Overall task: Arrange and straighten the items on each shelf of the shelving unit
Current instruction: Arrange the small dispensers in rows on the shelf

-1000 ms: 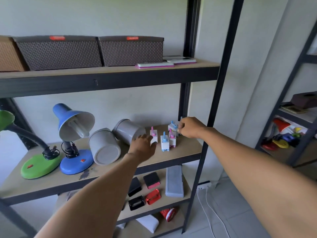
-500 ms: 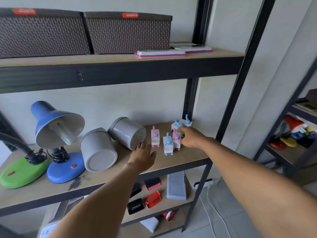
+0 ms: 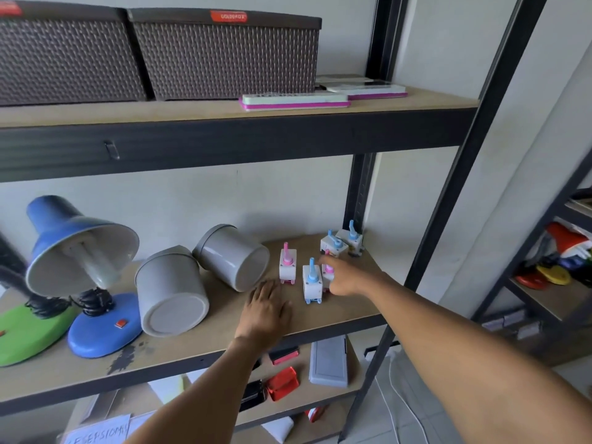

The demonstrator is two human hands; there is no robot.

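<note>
Up on the middle shelf (image 3: pixel 346 310) stand five small white switch blocks (image 3: pixel 312 285), three blue-levered and two pink, levers upright, beside two grey pots (image 3: pixel 171 291) tipped on their sides, while the left hand (image 3: pixel 266 310) rests flat and released and the right hand (image 3: pixel 344 277) pinches a pink one.

Green lamp base (image 3: pixel 22 334) cut by left edge; third pink-knobbed switch (image 3: pixel 327 273) half hidden behind right hand (image 3: pixel 344 278); paper lettering (image 3: pixel 96 433) at bottom edge blurred, unreadable.
</note>
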